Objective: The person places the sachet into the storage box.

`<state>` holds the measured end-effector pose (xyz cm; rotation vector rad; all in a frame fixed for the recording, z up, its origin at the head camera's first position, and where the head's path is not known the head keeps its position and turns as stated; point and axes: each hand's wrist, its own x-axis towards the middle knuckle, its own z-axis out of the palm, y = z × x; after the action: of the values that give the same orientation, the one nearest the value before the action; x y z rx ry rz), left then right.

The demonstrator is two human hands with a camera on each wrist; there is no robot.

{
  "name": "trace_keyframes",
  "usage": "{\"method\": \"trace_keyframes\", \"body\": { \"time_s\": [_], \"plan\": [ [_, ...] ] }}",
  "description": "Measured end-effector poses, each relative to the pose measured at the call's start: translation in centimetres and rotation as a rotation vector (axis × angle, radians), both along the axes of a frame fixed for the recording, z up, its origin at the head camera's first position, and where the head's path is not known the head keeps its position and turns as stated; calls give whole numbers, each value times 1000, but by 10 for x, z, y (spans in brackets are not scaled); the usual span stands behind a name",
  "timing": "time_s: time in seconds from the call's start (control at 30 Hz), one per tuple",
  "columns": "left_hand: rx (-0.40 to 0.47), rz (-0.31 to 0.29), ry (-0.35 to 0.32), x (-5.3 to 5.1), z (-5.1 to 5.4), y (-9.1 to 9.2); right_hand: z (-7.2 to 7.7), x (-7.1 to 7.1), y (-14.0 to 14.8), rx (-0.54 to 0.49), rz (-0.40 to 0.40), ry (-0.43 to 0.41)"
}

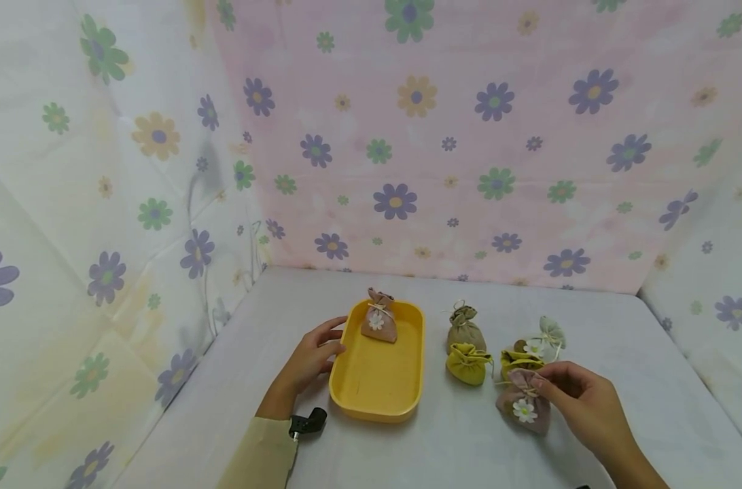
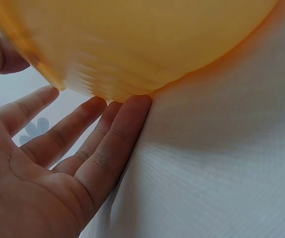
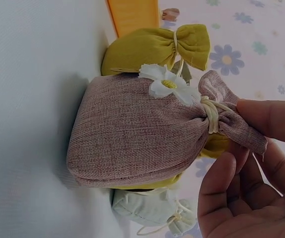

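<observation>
My right hand (image 1: 581, 401) pinches the gathered top of a mauve drawstring pouch (image 1: 524, 411) with a white flower on it. In the right wrist view this pouch (image 3: 137, 129) stands upright, its cord tied round the neck. My left hand (image 1: 310, 356) touches the left side of a yellow tray (image 1: 376, 413). Up close in the left wrist view, the extended fingers (image 2: 107, 153) rest against the tray's outer wall (image 2: 147, 49). Inside the tray, at its far end, sits another mauve pouch (image 1: 380, 326) with a white flower.
Between tray and right hand stand a khaki pouch (image 1: 465, 333) and a yellow-green pouch (image 1: 467, 367). Behind the held pouch are a second yellow-green pouch (image 1: 520, 360), partly hidden, and a pale green pouch (image 1: 552, 331). Flower-printed cloth walls (image 1: 444, 231) surround the white table (image 1: 273, 299).
</observation>
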<state>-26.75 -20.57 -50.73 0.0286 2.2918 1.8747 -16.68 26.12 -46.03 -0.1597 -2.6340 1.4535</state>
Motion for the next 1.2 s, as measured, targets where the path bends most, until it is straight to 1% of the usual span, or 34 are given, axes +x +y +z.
{"method": "trace_keyframes", "body": {
  "time_s": [0.2,0.33,0.67,0.97,1.2],
  "plan": [
    [4,-2,0,0,0,-2,7,1,-4,21,18,66],
    [-2,3,8,0,0,-3,14,2,-7,26,30,92],
    [1,3,15,0,-1,-3,25,2,-16,8,92,194],
    [-6,3,1,0,-2,-2,32,2,-25,-33,132,235],
    [-15,-5,10,1,-2,-1,36,2,-32,-38,146,244]
  ]
}}
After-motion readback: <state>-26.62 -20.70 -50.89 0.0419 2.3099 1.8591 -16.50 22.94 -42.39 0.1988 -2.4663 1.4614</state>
